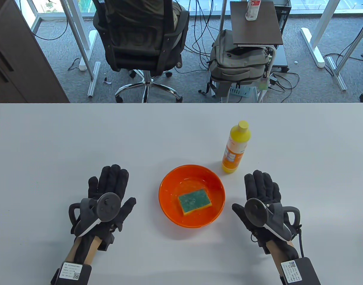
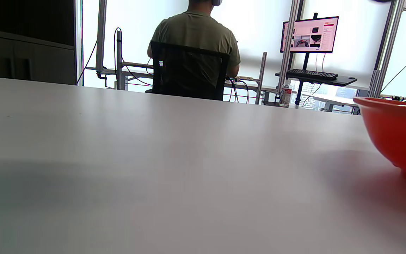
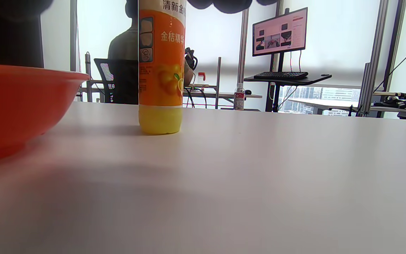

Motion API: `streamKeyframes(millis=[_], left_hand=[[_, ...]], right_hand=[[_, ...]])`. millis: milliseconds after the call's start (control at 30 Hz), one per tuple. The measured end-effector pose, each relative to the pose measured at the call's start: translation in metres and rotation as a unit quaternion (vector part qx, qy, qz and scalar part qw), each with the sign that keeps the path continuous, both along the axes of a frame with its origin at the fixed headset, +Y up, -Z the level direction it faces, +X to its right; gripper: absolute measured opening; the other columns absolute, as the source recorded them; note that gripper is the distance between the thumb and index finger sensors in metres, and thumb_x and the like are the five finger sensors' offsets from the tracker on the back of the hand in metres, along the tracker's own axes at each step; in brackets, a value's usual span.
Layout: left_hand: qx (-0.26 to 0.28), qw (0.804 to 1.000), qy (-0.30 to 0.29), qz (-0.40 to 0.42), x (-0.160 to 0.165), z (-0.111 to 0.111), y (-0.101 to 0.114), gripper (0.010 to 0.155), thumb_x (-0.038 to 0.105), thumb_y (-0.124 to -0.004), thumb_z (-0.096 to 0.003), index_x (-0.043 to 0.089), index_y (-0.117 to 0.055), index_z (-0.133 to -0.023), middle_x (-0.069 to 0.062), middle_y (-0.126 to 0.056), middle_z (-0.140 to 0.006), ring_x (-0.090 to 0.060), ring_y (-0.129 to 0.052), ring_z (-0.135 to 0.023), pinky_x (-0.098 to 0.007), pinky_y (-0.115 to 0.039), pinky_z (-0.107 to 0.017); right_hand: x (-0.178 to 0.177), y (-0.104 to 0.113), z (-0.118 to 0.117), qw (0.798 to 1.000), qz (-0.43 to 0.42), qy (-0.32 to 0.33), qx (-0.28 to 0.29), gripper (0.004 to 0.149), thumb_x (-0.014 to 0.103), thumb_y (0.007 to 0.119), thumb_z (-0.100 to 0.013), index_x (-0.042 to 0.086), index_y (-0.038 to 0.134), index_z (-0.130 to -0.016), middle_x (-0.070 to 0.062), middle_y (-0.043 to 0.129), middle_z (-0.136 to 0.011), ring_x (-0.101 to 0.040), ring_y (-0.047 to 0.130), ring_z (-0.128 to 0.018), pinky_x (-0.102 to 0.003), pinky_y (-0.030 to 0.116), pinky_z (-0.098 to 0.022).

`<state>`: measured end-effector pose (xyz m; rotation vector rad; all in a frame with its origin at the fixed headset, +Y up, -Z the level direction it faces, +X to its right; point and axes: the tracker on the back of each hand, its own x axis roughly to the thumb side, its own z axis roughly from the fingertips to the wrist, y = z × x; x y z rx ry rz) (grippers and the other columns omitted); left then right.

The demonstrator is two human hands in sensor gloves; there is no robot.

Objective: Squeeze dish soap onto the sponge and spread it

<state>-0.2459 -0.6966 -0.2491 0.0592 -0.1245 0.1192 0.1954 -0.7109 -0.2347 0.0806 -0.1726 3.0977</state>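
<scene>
A green-topped yellow sponge (image 1: 195, 202) lies inside an orange bowl (image 1: 169, 193) at the table's middle front. A yellow dish soap bottle (image 1: 236, 147) with its cap on stands upright just behind the bowl's right side; it also shows in the right wrist view (image 3: 160, 70). My left hand (image 1: 110, 190) rests flat on the table left of the bowl, fingers spread, holding nothing. My right hand (image 1: 263, 193) rests flat right of the bowl, just in front of the bottle, holding nothing. The bowl's wall shows in the left wrist view (image 2: 397, 134) and the right wrist view (image 3: 16, 106).
The white table (image 1: 80, 142) runs to a far edge behind the bottle. Beyond it stand an office chair (image 1: 140, 44), a backpack (image 1: 237, 62) and a small side table (image 1: 255, 26).
</scene>
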Motion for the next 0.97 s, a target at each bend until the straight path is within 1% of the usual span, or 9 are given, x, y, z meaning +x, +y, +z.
streamKeyframes(millis=[333, 967], left_hand=[[-0.003, 1.0, 0.002, -0.005, -0.0002, 0.0005, 0.0004, 0.083, 0.067, -0.062, -0.0387, 0.039, -0.027, -0.109, 0.011, -0.022, -0.123, -0.018, -0.026, -0.121, -0.059, -0.027, -0.087], [-0.003, 1.0, -0.003, -0.009, 0.0025, 0.0006, -0.0006, 0.083, 0.067, -0.062, -0.0387, 0.039, -0.028, -0.109, 0.01, -0.023, -0.123, -0.018, -0.027, -0.121, -0.06, -0.027, -0.086]], right_hand=[[-0.0014, -0.0028, -0.0015, 1.0, 0.018, -0.003, -0.016, 0.095, 0.069, 0.067, -0.034, 0.028, 0.021, -0.107, -0.007, 0.023, -0.116, -0.037, 0.034, -0.109, -0.053, 0.038, -0.078], [-0.0013, -0.0006, -0.0009, 0.999, 0.027, -0.006, -0.028, 0.095, 0.07, 0.066, -0.034, 0.028, 0.02, -0.106, -0.008, 0.021, -0.116, -0.038, 0.033, -0.109, -0.055, 0.037, -0.078]])
